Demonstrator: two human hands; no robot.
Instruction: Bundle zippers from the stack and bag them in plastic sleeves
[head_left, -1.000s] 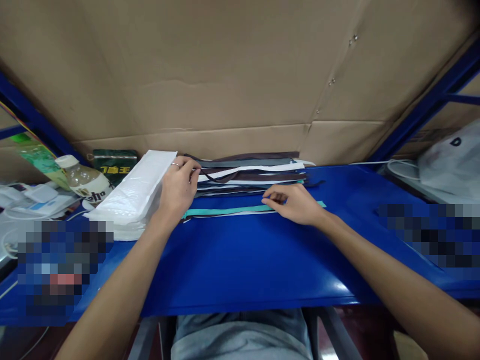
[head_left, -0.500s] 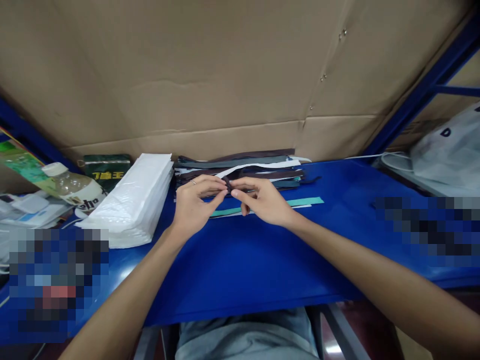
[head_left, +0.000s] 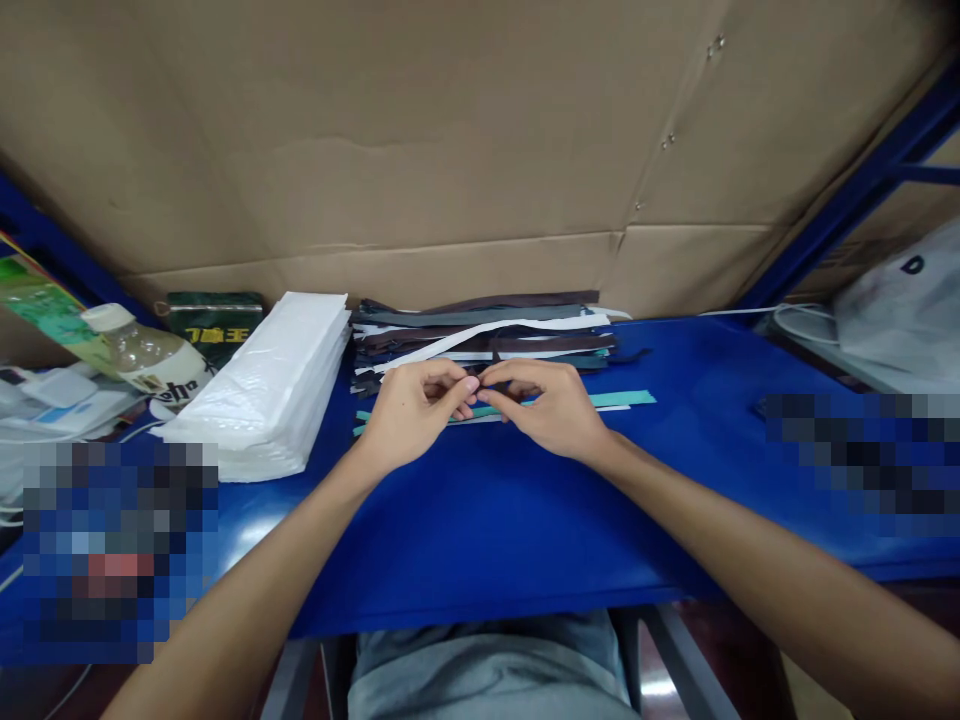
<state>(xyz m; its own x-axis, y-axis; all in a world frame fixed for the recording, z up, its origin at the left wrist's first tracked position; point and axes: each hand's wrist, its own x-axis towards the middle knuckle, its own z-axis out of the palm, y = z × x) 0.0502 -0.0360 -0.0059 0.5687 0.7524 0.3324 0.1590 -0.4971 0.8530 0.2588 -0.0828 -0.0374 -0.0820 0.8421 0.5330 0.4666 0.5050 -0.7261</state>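
Observation:
My left hand and my right hand meet fingertip to fingertip above the blue table. Both pinch a thin dark strip, whose tip sticks up between them; most of it is hidden by the fingers. Behind the hands lies a bundle of long zipper-like strips in brown, grey and black, with a white strip across its top. Under and beside my hands, a green strip rests on the table with a thin white one along it.
A stack of white padded envelopes stands left of the strips. Beyond it are a bottle and a dark green packet. A cardboard wall closes the back. On the right sits a translucent plastic bag. Two areas are pixelated.
Both hands have shifted slightly right, and my left hand has turned so its back shows more. The dark strip's tip now points up between the fingers. The view has tilted a little.

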